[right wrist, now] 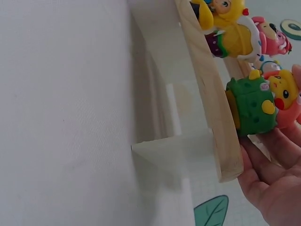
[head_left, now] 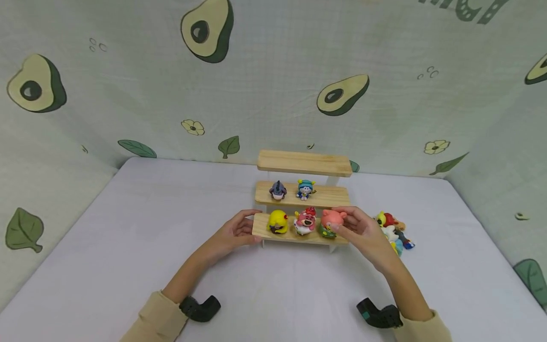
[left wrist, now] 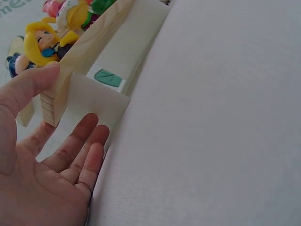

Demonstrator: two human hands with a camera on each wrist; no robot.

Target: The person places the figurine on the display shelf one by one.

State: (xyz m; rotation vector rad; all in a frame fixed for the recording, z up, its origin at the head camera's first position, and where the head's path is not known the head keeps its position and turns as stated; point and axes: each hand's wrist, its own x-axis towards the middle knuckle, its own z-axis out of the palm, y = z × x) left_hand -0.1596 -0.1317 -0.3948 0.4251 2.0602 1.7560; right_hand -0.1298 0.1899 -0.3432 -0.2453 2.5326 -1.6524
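A three-step wooden display stand [head_left: 259, 224] stands on the white table. My left hand [head_left: 239, 231] holds the left end of its lowest step, the thumb on the board [left wrist: 57, 89] and the index finger beneath it. On that step's right end, my right hand [head_left: 363, 232] holds a figurine with a pink hood [head_left: 332, 217] between thumb and fingers. Its green lower part [right wrist: 254, 106] rests on the board in the right wrist view. Beside it on the same step sit a pink bear figurine [head_left: 305, 222] and a yellow-haired figurine [head_left: 278, 221].
The middle step carries a grey figurine [head_left: 278, 190] and a blue-hatted figurine [head_left: 305, 189]. Above them is the top step [head_left: 303, 162]. Several more figurines [head_left: 389, 232] lie in a pile right of the stand, partly behind my right hand. An avocado-printed cloth [head_left: 273, 95] hangs behind.
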